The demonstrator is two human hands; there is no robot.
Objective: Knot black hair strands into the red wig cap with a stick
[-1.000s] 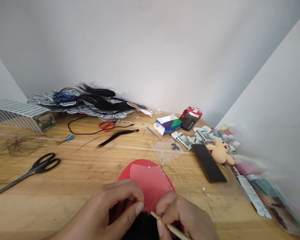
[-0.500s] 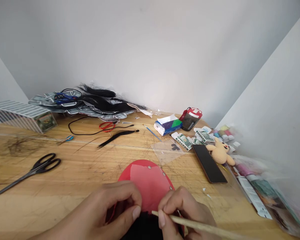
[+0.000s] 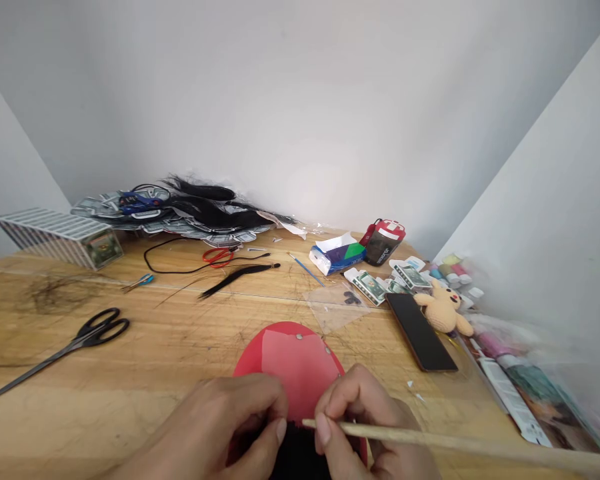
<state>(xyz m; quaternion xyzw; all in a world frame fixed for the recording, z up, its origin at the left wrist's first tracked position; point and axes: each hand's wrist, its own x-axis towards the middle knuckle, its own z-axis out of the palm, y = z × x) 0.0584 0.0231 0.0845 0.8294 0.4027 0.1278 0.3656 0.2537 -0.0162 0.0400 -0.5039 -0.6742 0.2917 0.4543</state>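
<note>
A red rounded form (image 3: 250, 352) sits at the bottom middle, with a pale translucent sheet (image 3: 295, 370) over it, held by several small silvery pins along its right side. Black hair (image 3: 300, 453) covers the near part of the form. On its left, my left hand (image 3: 230, 420) pinches thumb and finger together at the hair's edge; what lies between them is hidden. My right hand (image 3: 365, 427) grips a slim wooden stick (image 3: 405, 435), its tip resting close to where the sheet meets the hair. The stick's other end runs off toward the lower right.
Black-handled scissors (image 3: 100, 328) lie left, near small blue-handled scissors (image 3: 143, 281). A black hair bundle (image 3: 237, 277), cable (image 3: 180, 270) and thin brush (image 3: 305, 269) lie beyond the form. On the right are a phone (image 3: 420, 330) and a crocheted toy (image 3: 443, 310). Stacked cases (image 3: 55, 233) stand far left.
The view has shifted slightly, so the table items sit a little further right and lower. My right hand has tilted the stick flatter; its tip stays near the hair's edge.
</note>
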